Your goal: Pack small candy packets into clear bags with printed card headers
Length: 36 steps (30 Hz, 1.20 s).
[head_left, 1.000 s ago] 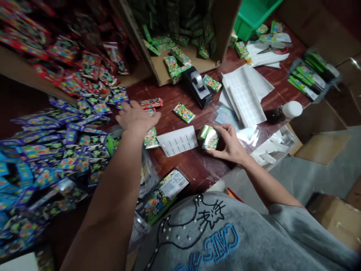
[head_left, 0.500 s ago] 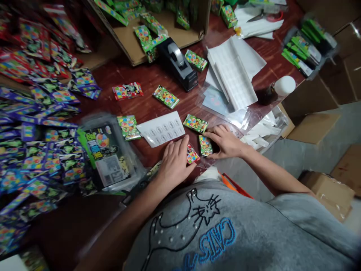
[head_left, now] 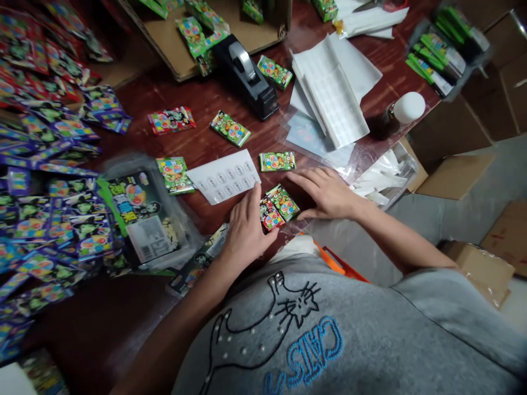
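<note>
A small red candy packet (head_left: 272, 214) and a green candy packet (head_left: 282, 201) lie side by side, edges meeting, on the table in front of me. My left hand (head_left: 247, 227) rests along the left side of the red packet, fingers stretched out and thumb near its lower edge. To the right, my right hand (head_left: 323, 192) lies open, its thumb close to the green packet's corner and its fingers spread above it. Just beyond sits another green packet (head_left: 278, 161). A white sheet of oval stickers (head_left: 226, 178) lies past my left fingertips.
Purple packets (head_left: 57, 219) and red packets (head_left: 24, 44) are heaped at left, beside a clear bag with a dark printed card (head_left: 144, 214). Farther back stand a tape dispenser (head_left: 249, 77), a cardboard box (head_left: 164, 49), white papers (head_left: 329, 88) and a white-capped bottle (head_left: 405, 109).
The nearer green packet has moved left and turned, now lying against the red one. My right hand's fingers have opened away from it. The farther green packet has turned nearly level.
</note>
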### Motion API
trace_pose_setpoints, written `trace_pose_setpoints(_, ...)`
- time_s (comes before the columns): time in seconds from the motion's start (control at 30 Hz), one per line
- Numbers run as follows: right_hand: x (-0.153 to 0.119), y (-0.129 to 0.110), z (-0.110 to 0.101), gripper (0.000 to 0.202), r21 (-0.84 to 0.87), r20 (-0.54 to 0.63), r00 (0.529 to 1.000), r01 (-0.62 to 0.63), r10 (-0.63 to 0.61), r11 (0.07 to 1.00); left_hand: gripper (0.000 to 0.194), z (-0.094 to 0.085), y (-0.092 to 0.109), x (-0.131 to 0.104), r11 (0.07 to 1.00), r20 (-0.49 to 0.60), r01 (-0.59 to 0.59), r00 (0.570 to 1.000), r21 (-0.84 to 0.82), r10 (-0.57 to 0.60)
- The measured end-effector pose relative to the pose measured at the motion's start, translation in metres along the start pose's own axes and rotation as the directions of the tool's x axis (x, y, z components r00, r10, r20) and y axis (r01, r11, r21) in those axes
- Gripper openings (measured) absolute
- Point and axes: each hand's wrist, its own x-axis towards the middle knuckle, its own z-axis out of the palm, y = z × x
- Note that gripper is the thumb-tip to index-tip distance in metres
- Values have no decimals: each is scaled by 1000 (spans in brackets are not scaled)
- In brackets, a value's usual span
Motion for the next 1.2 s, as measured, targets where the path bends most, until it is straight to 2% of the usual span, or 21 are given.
trace_pose_setpoints(0.03,8,10,-1,111,60,24,993,115,-116,992,123,-1,-2,0,1000,-5,-18,1000,-22,18)
trace_pose_setpoints(0.1,24,25,5,109,175,85,949,285,-303,942,126,-3,-6,1,998,-10,-38,999,-55,38)
trace_pose_setpoints(0.17,37,28,15,98,222,127,922,334,-367,916,128,-3,-7,0,996,-12,-43,999,-72,42)
trace_pose_setpoints(0.23,43,25,25,92,208,125,927,324,-353,923,131,-1,-7,0,996,-19,-38,999,-87,36)
trace_pose_setpoints(0.3,44,19,31,93,174,93,932,330,-349,928,134,2,-5,1,994,-34,-36,999,-98,33)
trace_pose_setpoints(0.43,41,13,31,91,126,75,927,356,-367,926,142,-3,0,-3,996,-59,-69,996,-49,66)
trace_pose_setpoints(0.5,39,12,30,88,134,52,935,341,-350,931,147,-16,1,-18,998,-36,-52,998,36,54)
trace_pose_setpoints(0.6,34,8,34,86,156,-67,957,291,-284,944,147,-37,-5,-57,971,-61,106,994,214,-95)
trace_pose_setpoints(0.67,33,0,41,79,119,-171,966,218,-196,969,133,-44,-12,-84,934,-104,204,978,294,-182)
trace_pose_setpoints(0.73,34,-13,49,73,55,-224,967,140,-124,989,113,-45,-20,-102,919,-107,231,972,320,-207)
trace_pose_setpoints(0.8,36,-26,56,70,14,-197,970,148,-142,989,99,-42,-24,-108,920,-104,229,973,319,-206)
trace_pose_setpoints(0.87,39,-35,60,70,19,-134,962,242,-237,970,92,-37,-25,-106,921,-117,225,973,317,-197)
trace_pose_setpoints(0.97,40,-35,60,70,77,-86,911,410,-404,909,87,-31,-23,-99,941,-99,169,984,294,-146)
trace_pose_setpoints(1.03,39,-28,58,73,129,-62,880,475,-471,870,84,-28,-23,-94,960,-54,108,994,258,-97)
trace_pose_setpoints(1.1,38,-19,55,83,190,-24,878,474,-478,860,84,-26,-25,-91,971,-18,62,998,231,-59)
trace_pose_setpoints(1.2,33,-2,46,106,278,30,903,404,-428,872,88,-24,-29,-87,972,-1,39,999,231,-39)
